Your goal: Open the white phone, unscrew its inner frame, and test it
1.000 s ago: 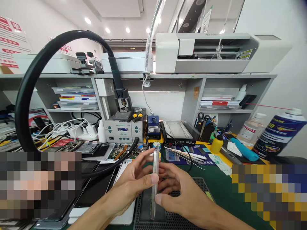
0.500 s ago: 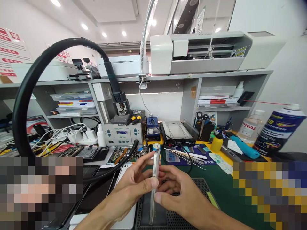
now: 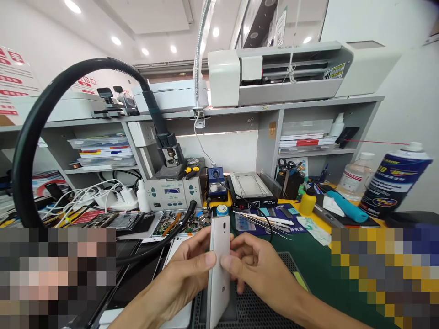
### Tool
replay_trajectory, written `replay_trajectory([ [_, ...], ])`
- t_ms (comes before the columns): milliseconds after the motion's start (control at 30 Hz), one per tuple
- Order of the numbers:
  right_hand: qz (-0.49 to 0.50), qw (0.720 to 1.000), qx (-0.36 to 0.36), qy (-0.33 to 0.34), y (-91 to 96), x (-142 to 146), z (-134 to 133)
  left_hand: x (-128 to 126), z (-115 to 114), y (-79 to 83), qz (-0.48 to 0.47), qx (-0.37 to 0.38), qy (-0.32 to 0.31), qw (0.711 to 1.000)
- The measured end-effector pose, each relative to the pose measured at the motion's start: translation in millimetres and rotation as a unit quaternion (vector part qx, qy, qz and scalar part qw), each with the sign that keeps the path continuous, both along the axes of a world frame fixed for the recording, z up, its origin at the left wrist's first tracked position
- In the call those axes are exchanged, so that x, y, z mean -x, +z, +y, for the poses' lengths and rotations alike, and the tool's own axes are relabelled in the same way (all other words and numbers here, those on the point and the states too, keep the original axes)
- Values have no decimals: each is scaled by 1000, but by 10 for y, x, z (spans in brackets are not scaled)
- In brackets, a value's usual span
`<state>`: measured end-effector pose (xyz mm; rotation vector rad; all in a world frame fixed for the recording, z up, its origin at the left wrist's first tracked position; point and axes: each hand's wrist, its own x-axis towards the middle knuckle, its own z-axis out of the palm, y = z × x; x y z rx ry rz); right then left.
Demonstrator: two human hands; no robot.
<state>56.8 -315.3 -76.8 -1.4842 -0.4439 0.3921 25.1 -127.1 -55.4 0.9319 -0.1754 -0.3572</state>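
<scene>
A white smartphone point(image 3: 218, 278) stands on edge in the middle, its back with a small camera opening and logo turned partly towards me. My left hand point(image 3: 188, 269) is closed on its left edge, the thumb pressing along the side. My right hand point(image 3: 255, 269) grips the right edge, its thumb resting on the back cover and the other fingers curled behind. Under the phone lies a black perforated mat point(image 3: 260, 306). A small round container with a blue-and-white lid point(image 3: 222, 210) shows just beyond the phone's top.
White and black phones or panels point(image 3: 137, 274) lie on the left. Behind are a hot-air station point(image 3: 171, 192), a tray of small parts point(image 3: 185, 224) and a heating plate point(image 3: 252, 187). Tweezers and sticks point(image 3: 264, 219), a yellow bottle point(image 3: 307, 201) and a spray can point(image 3: 394, 183) sit to the right.
The phone has turned from edge-on so that its white back now shows. Both hands keep hold of it, and my right thumb has moved onto the back. The view has shifted slightly.
</scene>
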Motion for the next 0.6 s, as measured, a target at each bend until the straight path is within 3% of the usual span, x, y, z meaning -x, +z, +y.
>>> replay_trajectory([
  [267, 55, 998, -17, 33, 120, -61, -17, -100, 84, -46, 73, 133, -66, 986],
  [600, 194, 975, -37, 97, 151, -97, -72, -89, 50, -64, 91, 119, -136, 979],
])
